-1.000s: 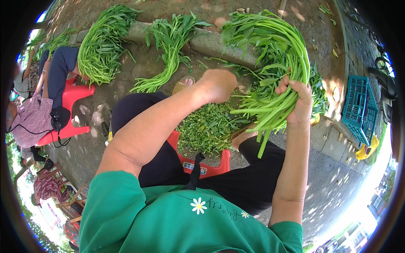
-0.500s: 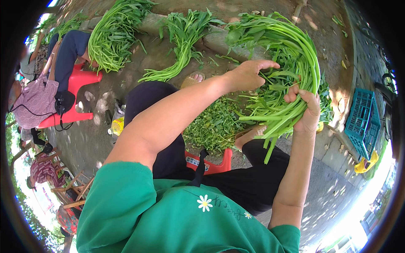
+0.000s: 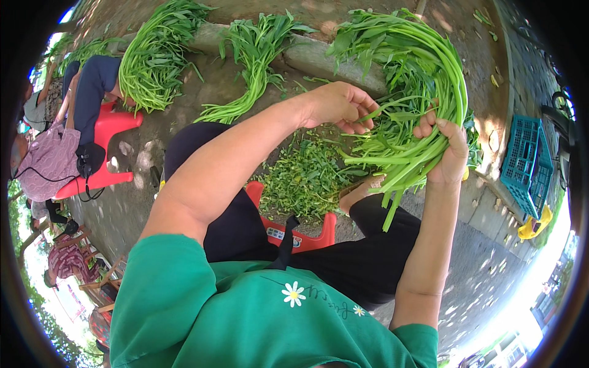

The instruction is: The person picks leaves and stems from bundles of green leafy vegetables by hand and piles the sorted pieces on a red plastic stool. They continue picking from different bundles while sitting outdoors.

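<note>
A large curved bunch of water spinach [image 3: 451, 80] arches over my right hand [image 3: 446, 150], which is closed around its stems. The cut ends point down and left; the leafy tops bend to the far side. To its left, my left hand [image 3: 343, 107] pinches a thin green leaf stalk that runs toward the bunch. Below the hands, between my feet, lies a heap of loose leaves and stem bits [image 3: 307, 178]. More leafy greens [image 3: 396, 138] show behind the held bunch, partly hidden by it.
Two other bunches of greens, a smaller one [image 3: 261, 55] and a thicker one [image 3: 159, 58], lie ahead along a stone kerb [image 3: 313, 58]. A red stool [image 3: 328, 232] is under me. At left, a person sits by another red stool [image 3: 113, 129]. A teal crate [image 3: 524, 165] stands at right.
My left hand has moved left, away from the bunch, and its stretched forefinger has curled into a pinch on a leaf stalk. My right hand keeps its hold on the bunch.
</note>
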The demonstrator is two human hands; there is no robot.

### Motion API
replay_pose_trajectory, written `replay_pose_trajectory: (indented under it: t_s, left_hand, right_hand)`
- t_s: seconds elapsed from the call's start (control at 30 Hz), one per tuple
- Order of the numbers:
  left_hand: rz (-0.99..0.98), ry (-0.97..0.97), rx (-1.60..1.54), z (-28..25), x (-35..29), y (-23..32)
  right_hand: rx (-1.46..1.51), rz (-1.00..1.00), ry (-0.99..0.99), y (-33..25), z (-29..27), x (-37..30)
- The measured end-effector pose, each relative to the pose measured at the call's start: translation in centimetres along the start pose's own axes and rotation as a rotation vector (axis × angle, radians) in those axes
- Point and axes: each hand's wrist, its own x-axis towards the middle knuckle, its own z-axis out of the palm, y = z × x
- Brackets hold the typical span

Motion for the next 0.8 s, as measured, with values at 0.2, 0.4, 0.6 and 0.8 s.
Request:
replay_pose_trajectory:
  t_s: [0.2, 0.4, 0.6, 0.8]
  left_hand:
    - [-0.055, 0.049, -0.014, -0.2, -1.2, 0.6]
    - [-0.05, 0.155, -0.001, -0.2, -1.4, 0.8]
    - [-0.044, 0.3, 0.053, -0.9, -1.2, 0.2]
    - [-0.028, 0.34, 0.045, -0.7, -1.1, 0.0]
  right_hand:
    - [0.048, 0.01, 0.011, 0.1, -0.2, 0.2]
    - [0.048, 0.023, 0.014, 0.3, -0.2, 0.3]
    - [0.037, 0.026, 0.011, 0.2, -0.2, 0.3]
    - [0.038, 0.016, 0.005, 0.1, -0.2, 0.3]
